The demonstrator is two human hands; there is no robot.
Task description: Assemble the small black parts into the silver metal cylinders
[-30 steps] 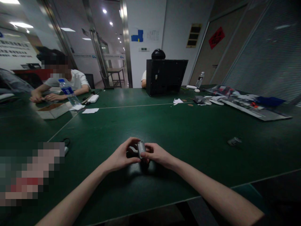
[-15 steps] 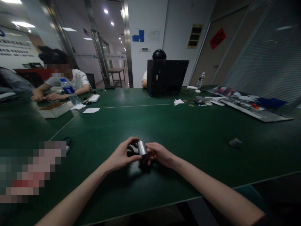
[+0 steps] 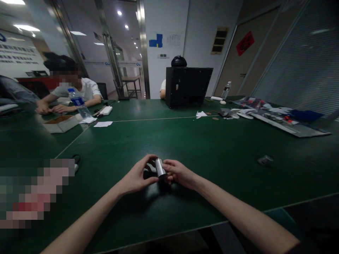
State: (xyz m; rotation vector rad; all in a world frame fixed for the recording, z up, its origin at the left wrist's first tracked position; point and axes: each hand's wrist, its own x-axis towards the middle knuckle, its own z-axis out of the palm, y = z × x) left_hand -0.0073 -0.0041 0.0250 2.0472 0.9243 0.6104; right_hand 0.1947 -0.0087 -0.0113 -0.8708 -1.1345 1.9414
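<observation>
Between my two hands is a silver metal cylinder with a dark lower end, shaped like a small electric motor. My left hand spans its length, forefinger at the upper end and thumb at the lower end. From the other side my right hand pinches it; its lower fingers curl partly out of sight behind the cylinder. It is tilted slightly and held just over the green table. Off to the right lies another small metallic piece, too blurred to name for certain.
A black monitor-like box stands at the far side, with a person partly behind it. Another person sits far left, near an open box and a water bottle. A cluttered flat board lies far right.
The cylinder has turned slightly in my fingers, so its dark lower end shows more. My right thumb has shifted a little left onto its side.
</observation>
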